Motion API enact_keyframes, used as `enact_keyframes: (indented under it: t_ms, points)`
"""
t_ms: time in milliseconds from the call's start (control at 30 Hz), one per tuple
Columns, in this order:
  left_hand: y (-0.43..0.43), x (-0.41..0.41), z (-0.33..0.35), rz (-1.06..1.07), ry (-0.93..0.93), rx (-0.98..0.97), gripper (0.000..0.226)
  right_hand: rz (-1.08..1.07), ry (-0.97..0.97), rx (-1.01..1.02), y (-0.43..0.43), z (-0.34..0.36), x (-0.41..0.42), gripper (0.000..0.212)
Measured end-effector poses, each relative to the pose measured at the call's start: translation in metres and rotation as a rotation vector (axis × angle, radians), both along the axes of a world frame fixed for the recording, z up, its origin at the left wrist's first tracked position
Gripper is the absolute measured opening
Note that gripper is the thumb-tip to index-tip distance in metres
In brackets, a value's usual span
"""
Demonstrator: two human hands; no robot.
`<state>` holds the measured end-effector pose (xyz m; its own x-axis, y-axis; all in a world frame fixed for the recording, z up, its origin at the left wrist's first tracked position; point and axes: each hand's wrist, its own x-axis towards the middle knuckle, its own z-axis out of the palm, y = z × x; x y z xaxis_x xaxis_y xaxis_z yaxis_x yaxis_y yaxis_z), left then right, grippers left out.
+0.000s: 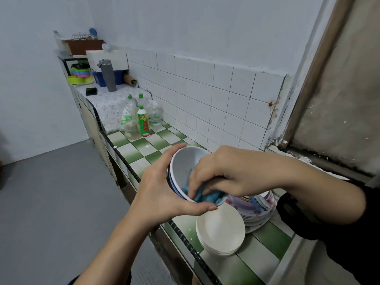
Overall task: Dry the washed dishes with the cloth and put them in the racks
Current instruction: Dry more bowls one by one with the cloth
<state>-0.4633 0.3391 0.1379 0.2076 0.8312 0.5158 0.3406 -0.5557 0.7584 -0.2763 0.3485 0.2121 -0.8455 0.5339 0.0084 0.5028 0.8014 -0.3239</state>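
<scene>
My left hand (162, 190) grips a white bowl with a blue rim (183, 165), tilted so its opening faces me, above the counter's front edge. My right hand (218, 173) reaches into the bowl and pinches a blue cloth (207, 195) against its inner wall. Just below stands a stack of white bowls upside down (221, 229) on the green-and-white tiled counter (144, 147). A pile of patterned plates (259, 210) sits to the right of that stack, partly hidden by my right forearm. A wire dish rack (83, 37) is on the far shelf at the back left.
Several detergent bottles (141, 120) stand mid-counter by the tiled wall. Farther back are a grey flask (108, 76), a black phone (91, 91), a blue tub (107, 78) and stacked coloured plastic bowls (81, 73). A window frame (308, 75) rises at the right. Grey floor lies to the left.
</scene>
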Motion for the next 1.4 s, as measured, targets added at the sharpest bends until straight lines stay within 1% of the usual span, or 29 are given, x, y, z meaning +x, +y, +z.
enact_keyframes:
  t_ms: [67, 133, 200, 233, 267, 333, 433, 467, 500, 533, 600, 633, 667, 733, 767, 800, 867, 933, 967, 1000, 1067, 1100, 1133, 1200, 1233, 1300, 1333, 1367, 1400]
  points:
    - [0.001, 0.0, 0.0, -0.005, 0.005, 0.017, 0.108, -0.013, 0.116, 0.022, 0.0, 0.002, 0.003, 0.029]
    - [0.001, 0.001, 0.002, -0.007, 0.012, 0.032, 0.111, -0.013, 0.16, 0.214, 0.003, -0.002, 0.004, 0.03]
    - [0.0, 0.004, 0.004, -0.001, 0.017, 0.049, 0.113, -0.017, 0.134, 0.441, 0.007, -0.009, 0.001, 0.034]
    - [0.001, 0.006, 0.005, 0.009, 0.022, 0.069, 0.113, -0.025, 0.11, 0.502, 0.008, -0.012, -0.001, 0.036]
    - [0.001, 0.007, 0.005, 0.023, 0.027, 0.089, 0.113, -0.032, 0.084, 0.493, 0.007, -0.014, -0.003, 0.036]
    - [0.003, 0.008, 0.003, 0.054, 0.035, 0.11, 0.115, -0.053, 0.084, 0.318, 0.0, -0.014, -0.007, 0.031]
    - [0.003, 0.005, 0.0, 0.055, 0.017, 0.107, 0.114, -0.145, 0.31, 0.05, -0.007, -0.007, -0.003, 0.025]
    - [0.003, 0.005, 0.0, 0.047, -0.004, 0.097, 0.112, -0.184, 0.418, 0.025, -0.006, -0.005, -0.001, 0.023]
    - [0.003, 0.006, 0.0, 0.039, -0.027, 0.088, 0.108, -0.2, 0.493, 0.066, -0.005, -0.004, 0.001, 0.022]
    - [0.002, 0.007, 0.001, 0.031, -0.043, 0.085, 0.104, -0.196, 0.505, 0.17, -0.003, -0.004, 0.001, 0.021]
    - [-0.001, 0.011, 0.003, 0.027, -0.052, 0.089, 0.101, -0.164, 0.367, 0.429, 0.0, -0.006, -0.002, 0.029]
    - [-0.002, 0.013, 0.003, 0.034, -0.051, 0.091, 0.103, -0.134, 0.27, 0.505, 0.001, -0.01, -0.004, 0.032]
    - [-0.001, 0.014, 0.002, 0.044, -0.047, 0.098, 0.106, -0.115, 0.17, 0.503, 0.001, -0.011, -0.006, 0.032]
    - [0.0, 0.014, -0.001, 0.073, -0.024, 0.113, 0.111, -0.115, 0.034, 0.337, -0.002, -0.011, -0.009, 0.028]
    - [0.001, 0.014, -0.003, 0.08, -0.008, 0.111, 0.112, -0.117, 0.025, 0.226, -0.003, -0.011, -0.008, 0.026]
    - [0.001, 0.013, -0.005, 0.079, 0.005, 0.108, 0.113, -0.124, 0.092, 0.119, -0.003, -0.01, -0.006, 0.024]
    - [0.0, 0.012, -0.006, 0.067, 0.005, 0.102, 0.113, -0.171, 0.315, -0.112, -0.002, -0.008, -0.001, 0.023]
    - [-0.002, 0.01, -0.006, 0.062, -0.023, 0.101, 0.111, -0.238, 0.543, -0.271, 0.003, -0.011, 0.004, 0.032]
    - [-0.004, 0.01, -0.006, 0.062, -0.031, 0.107, 0.11, -0.261, 0.568, -0.198, 0.004, -0.014, 0.005, 0.033]
    - [-0.005, 0.01, -0.006, 0.065, -0.031, 0.114, 0.108, -0.278, 0.555, -0.029, 0.006, -0.018, 0.004, 0.031]
    - [-0.005, 0.012, -0.007, 0.091, -0.015, 0.117, 0.109, -0.243, 0.451, 0.309, 0.009, -0.027, 0.0, 0.025]
    - [-0.005, 0.013, -0.008, 0.107, -0.01, 0.113, 0.11, -0.216, 0.376, 0.388, 0.009, -0.03, -0.003, 0.025]
    - [-0.004, 0.013, -0.009, 0.121, -0.004, 0.111, 0.111, -0.216, 0.33, 0.361, 0.007, -0.032, -0.006, 0.026]
    - [-0.003, 0.012, -0.012, 0.141, 0.017, 0.113, 0.11, -0.229, 0.333, 0.194, 0.002, -0.037, -0.011, 0.025]
    - [-0.003, 0.011, -0.013, 0.142, 0.024, 0.106, 0.111, -0.234, 0.398, 0.082, 0.0, -0.039, -0.012, 0.024]
    - [-0.002, 0.007, -0.015, 0.147, 0.035, 0.075, 0.115, -0.281, 0.636, -0.191, 0.0, -0.038, -0.009, 0.03]
    - [-0.002, 0.005, -0.016, 0.161, 0.044, 0.071, 0.117, -0.32, 0.738, -0.259, 0.002, -0.038, -0.006, 0.034]
    - [-0.002, 0.003, -0.016, 0.175, 0.053, 0.075, 0.116, -0.349, 0.783, -0.229, 0.004, -0.04, -0.004, 0.035]
    - [-0.003, 0.003, -0.016, 0.186, 0.058, 0.081, 0.115, -0.383, 0.766, -0.09, 0.006, -0.041, -0.004, 0.032]
